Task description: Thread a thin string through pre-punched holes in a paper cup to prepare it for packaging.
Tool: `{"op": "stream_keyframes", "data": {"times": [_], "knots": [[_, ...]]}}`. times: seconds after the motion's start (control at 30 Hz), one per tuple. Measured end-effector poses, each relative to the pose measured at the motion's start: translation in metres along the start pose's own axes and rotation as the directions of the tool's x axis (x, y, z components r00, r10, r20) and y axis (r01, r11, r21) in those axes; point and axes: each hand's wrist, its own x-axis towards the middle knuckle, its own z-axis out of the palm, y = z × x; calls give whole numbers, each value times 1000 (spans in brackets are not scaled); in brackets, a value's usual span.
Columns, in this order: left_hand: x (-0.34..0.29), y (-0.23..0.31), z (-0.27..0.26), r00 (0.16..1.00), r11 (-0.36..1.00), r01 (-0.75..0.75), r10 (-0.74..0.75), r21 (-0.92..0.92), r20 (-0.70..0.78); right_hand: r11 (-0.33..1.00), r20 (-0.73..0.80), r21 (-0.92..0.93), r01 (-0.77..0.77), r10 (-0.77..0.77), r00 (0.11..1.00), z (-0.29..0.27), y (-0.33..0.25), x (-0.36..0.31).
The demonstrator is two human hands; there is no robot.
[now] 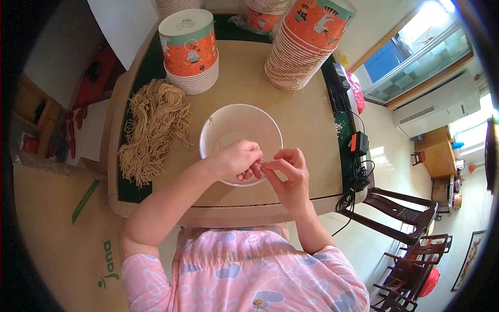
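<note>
A white paper bucket (pixel 240 113) stands with its mouth up on the table in front of me. A bit of thin beige string (pixel 211 121) shows at its inner wall on the far left. Both my hands meet above the near right of the mouth. My left hand (pixel 237 158) is closed with its fingers curled, and my right hand (pixel 289 174) pinches with thumb and forefinger. A thin pale strand of string runs between their fingertips; its ends are hidden. To the left lies a loose pile of beige strings (pixel 155 127).
Nested stacks of orange and green printed paper buckets stand at the back left (pixel 189 54) and back right (pixel 306 44). Black cables and an adapter (pixel 358 143) lie along the table's right edge. Dark wooden chairs (pixel 403 213) stand on the right; a large cardboard box (pixel 57 218) is on the left.
</note>
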Motion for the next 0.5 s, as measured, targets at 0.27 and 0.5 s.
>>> {"op": "stream_keyframes", "data": {"times": [0.27, 0.5], "knots": [[6, 11, -2, 982, 981, 176, -180, 82, 51, 972, 8, -117, 206, -206, 978, 4, 5, 1], [10, -1, -10, 969, 993, 105, -90, -54, 228, 955, 24, -80, 286, -285, 958, 3, 6, 1]]}}
